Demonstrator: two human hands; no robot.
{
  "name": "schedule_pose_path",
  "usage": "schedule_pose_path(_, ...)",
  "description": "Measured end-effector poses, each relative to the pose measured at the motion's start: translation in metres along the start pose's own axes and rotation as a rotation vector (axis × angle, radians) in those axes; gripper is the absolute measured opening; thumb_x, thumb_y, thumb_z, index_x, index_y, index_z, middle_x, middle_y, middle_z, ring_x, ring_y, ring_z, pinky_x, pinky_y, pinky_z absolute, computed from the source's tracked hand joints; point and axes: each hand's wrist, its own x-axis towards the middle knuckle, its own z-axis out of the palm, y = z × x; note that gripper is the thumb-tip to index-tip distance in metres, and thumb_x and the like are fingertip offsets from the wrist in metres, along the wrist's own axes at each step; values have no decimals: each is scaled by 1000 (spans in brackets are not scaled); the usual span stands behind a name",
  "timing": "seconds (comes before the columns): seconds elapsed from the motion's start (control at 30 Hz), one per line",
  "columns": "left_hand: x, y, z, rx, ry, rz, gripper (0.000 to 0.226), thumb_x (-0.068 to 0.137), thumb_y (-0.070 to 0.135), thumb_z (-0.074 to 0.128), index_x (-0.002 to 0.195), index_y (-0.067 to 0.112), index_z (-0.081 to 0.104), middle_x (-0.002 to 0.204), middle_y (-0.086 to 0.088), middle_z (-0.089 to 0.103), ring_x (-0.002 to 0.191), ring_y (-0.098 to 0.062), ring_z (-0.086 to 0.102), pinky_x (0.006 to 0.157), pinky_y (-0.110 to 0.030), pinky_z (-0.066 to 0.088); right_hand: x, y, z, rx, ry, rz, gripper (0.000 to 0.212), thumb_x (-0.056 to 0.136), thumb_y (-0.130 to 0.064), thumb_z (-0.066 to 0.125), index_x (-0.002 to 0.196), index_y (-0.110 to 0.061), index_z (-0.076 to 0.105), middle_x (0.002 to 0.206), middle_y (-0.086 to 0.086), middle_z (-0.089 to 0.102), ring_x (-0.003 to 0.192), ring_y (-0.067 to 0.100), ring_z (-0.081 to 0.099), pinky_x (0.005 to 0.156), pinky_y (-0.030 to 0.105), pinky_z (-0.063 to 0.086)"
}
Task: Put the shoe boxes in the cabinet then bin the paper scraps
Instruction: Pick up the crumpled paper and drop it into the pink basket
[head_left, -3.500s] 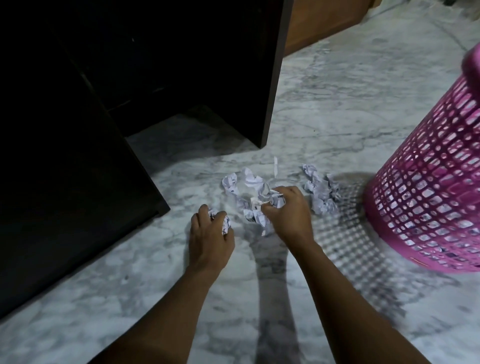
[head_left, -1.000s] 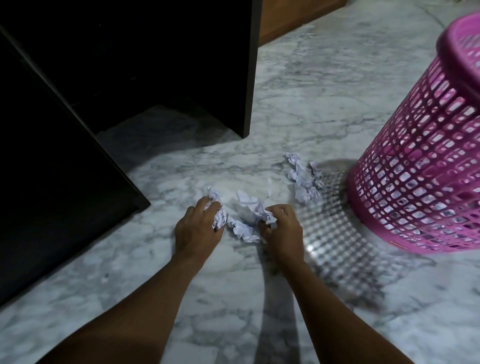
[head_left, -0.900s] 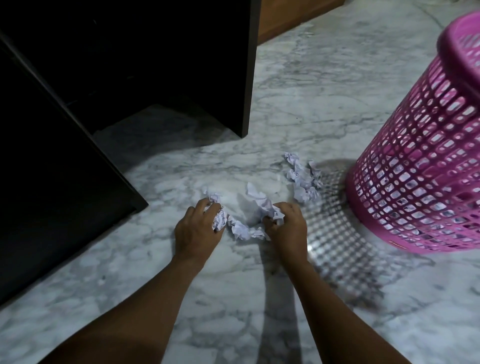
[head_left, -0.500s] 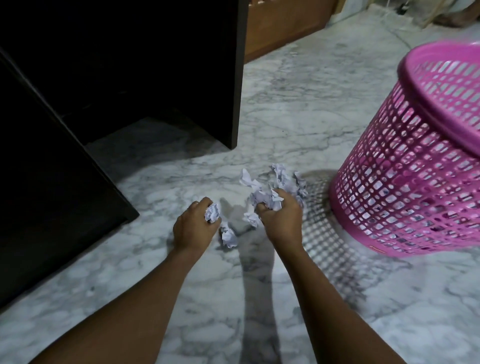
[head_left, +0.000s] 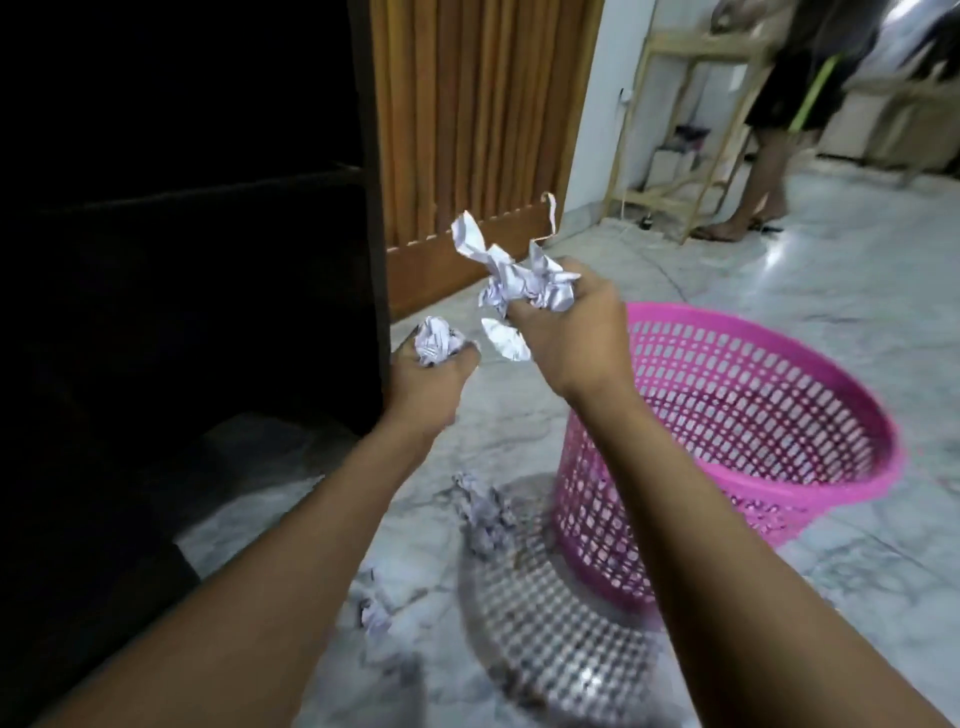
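Crumpled white paper scraps (head_left: 524, 283) fill my right hand (head_left: 571, 332), fingers curled tight. My left hand (head_left: 426, 384) squeezes one paper ball (head_left: 436, 340). More scraps (head_left: 483, 514) lie at 6 o'clock, beside the round pink plastic basket (head_left: 753, 415).

readable text: none | paper scraps (head_left: 522, 286): bluish printed marks on the crumpled white sheets; too creased and blurred to make out a letter or number | pink basket (head_left: 613, 512): surface motion-blurred; nothing legible

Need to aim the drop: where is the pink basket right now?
Head view, right side: the pink basket stands on the marble floor just beyond the right hand, with loose paper scraps by its left base.
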Motion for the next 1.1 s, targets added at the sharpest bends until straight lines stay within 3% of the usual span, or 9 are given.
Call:
schedule_pose_path(0.2, -10, 39, 111, 26, -197, 107, 27, 86, 10, 67, 64, 15, 52, 56, -5, 52, 44, -14, 44, 45, -16, 36, 24, 36, -122, -127, 213, 133, 24, 77, -15, 79, 66, -26, 60, 62, -16, 63, 53, 1, 55, 52, 22, 44)
schedule_pose_path(0.3, -11, 29, 154, 141, -270, 168, 13, 82, 15, 70, 73, 17, 60, 67, -2, 62, 61, -17, 56, 59, -26, 44, 22, 77, -164, -227, 232, 244, 4, 87, -15, 68, 87, -18, 67, 69, -4, 68, 48, 0, 59, 45, 19, 43)
schedule_pose_path(0.4, -6, 13, 179, 428, -398, 247, 19, 81, 21, 71, 68, 21, 57, 64, 5, 62, 65, -21, 62, 65, -30, 47, 16, 116, -187, -353, 182, 367, 18, 91, -12, 59, 107, -7, 65, 95, 13, 73, 73, 24, 67, 66, 33, 53)
schedule_pose_path(0.47, 3, 2, 188, 702, -525, 339, 14, 81, 30, 72, 82, 25, 59, 87, 1, 66, 92, -27, 67, 77, -33, 50, 13, 127, -192, -370, 99, 419, 31, 90, -14, 60, 120, -8, 58, 110, 11, 67, 76, 24, 65, 69, 31, 53)
schedule_pose_path(0.57, 12, 0, 187, 1155, -682, 331, 76, 74, 62, 67, 139, 27, 47, 151, -5, 40, 137, -27, 42, 111, -35, 37, 11, 125, -191, -431, -9, 490, 70, 79, -36, 69, 142, -27, 39, 131, 10, 54, 97, 32, 66, 87, 46, 55)
schedule_pose_path(0.63, 13, 8, 182, 1283, -749, 344, 84, 78, 67, 63, 148, 29, 36, 160, -4, 27, 145, -25, 30, 118, -37, 28, 11, 120, -188, -605, -73, 540, 84, 73, -47, 68, 147, -34, 31, 147, 18, 43, 121, 41, 55, 104, 57, 44)
schedule_pose_path(0.7, 12, 19, 171, 1293, -759, 360, 65, 85, 58, 62, 140, 25, 50, 149, -5, 45, 134, -24, 45, 109, -28, 37, 8, 112, -181, -729, -124, 559, 79, 79, -51, 65, 148, -29, 35, 151, 16, 39, 132, 39, 47, 110, 54, 36)
schedule_pose_path(0.93, 10, 14, 75, 889, -589, 420, 26, 88, 40, 68, 108, 24, 68, 118, 2, 67, 113, -11, 60, 101, -33, 47, -18, 58, -113, -824, -73, 261, 49, 89, -49, 54, 131, -23, 58, 126, 9, 64, 114, 31, 62, 98, 43, 46)
schedule_pose_path(1.1, 14, -37, -11, 904, -408, 202, 40, 88, 46, 65, 123, 27, 61, 118, -2, 61, 108, -18, 60, 90, -26, 45, -56, 59, -32, -853, -97, -139, 44, 84, -42, 52, 121, -23, 65, 114, 6, 68, 105, 30, 64, 99, 46, 41)
